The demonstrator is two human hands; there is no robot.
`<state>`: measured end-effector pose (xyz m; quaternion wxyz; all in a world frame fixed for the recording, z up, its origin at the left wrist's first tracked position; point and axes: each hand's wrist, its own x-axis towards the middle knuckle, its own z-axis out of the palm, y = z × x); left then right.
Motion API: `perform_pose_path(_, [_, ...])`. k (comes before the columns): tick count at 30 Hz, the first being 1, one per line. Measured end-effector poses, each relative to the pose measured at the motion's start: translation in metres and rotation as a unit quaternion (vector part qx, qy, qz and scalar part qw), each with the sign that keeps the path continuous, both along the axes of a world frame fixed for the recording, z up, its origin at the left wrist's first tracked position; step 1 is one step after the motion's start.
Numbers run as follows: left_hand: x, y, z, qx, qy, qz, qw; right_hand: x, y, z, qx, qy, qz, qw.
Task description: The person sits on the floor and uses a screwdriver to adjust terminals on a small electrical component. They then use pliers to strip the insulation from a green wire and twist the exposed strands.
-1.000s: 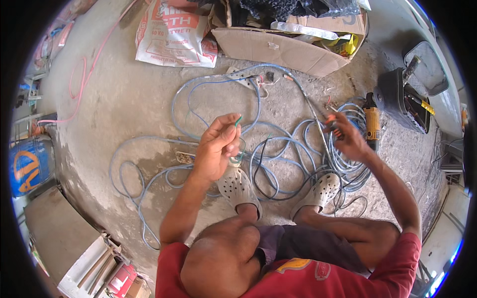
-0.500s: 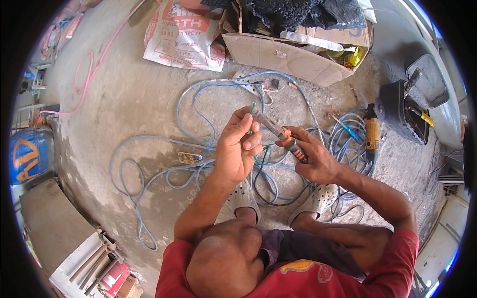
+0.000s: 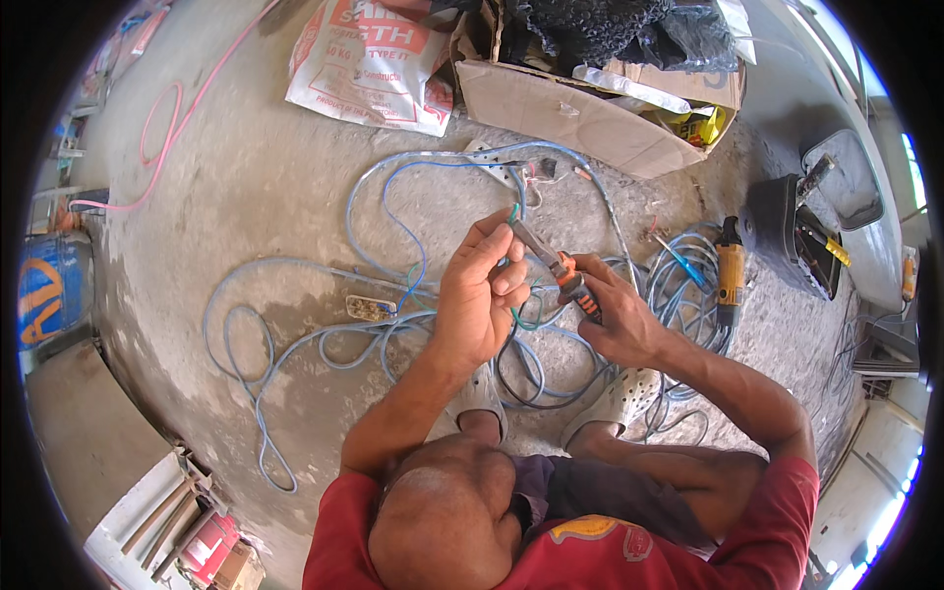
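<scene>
My left hand (image 3: 479, 285) pinches a thin green wire (image 3: 513, 211), whose tip stands up above the thumb and forefinger. Wrapped round the orange-and-black handles of a pair of pliers (image 3: 570, 280) is my right hand (image 3: 624, 313). The plier jaws point up and left, meeting the wire right by my left fingertips; whether they bite on it is too small to tell. More green wire hangs below my left hand. Under both hands, a blue cable (image 3: 280, 264) lies in loose loops on the concrete floor, near my shoes.
An open socket box (image 3: 371, 308) lies left of my hands, and a white power strip (image 3: 492, 157) beyond them. A yellow-and-black power tool (image 3: 730, 273) and a black tool bin (image 3: 777, 231) stand to the right. At the back are a cardboard box (image 3: 560, 113) and a printed sack (image 3: 364, 84).
The whole view has shifted slightly. My hands keep nearly the same pose, with the pliers still at the green wire.
</scene>
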<state>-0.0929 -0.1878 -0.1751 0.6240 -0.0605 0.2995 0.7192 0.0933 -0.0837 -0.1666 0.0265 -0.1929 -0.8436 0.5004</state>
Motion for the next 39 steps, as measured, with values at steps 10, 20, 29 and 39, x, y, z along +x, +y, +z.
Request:
perform_pose_path(10, [-0.001, -0.004, -0.007, 0.011, 0.005, -0.012, 1.000, 0.004, 0.005, -0.005, 0.054, 0.007, 0.016, 0.998])
perform_pose_path(20, [0.005, -0.004, -0.013, 0.031, 0.016, 0.002, 0.999, 0.005, 0.006, -0.003, 0.035, 0.009, 0.026, 0.999])
perform_pose_path(29, [0.011, -0.002, -0.010, 0.045, 0.046, 0.007, 0.998, 0.011, 0.004, -0.010, -0.001, -0.060, -0.097, 0.993])
perform_pose_path(39, [0.022, -0.012, -0.013, -0.018, 0.107, -0.051, 0.993, 0.027, 0.021, -0.027, 0.148, -0.038, -0.037, 0.988])
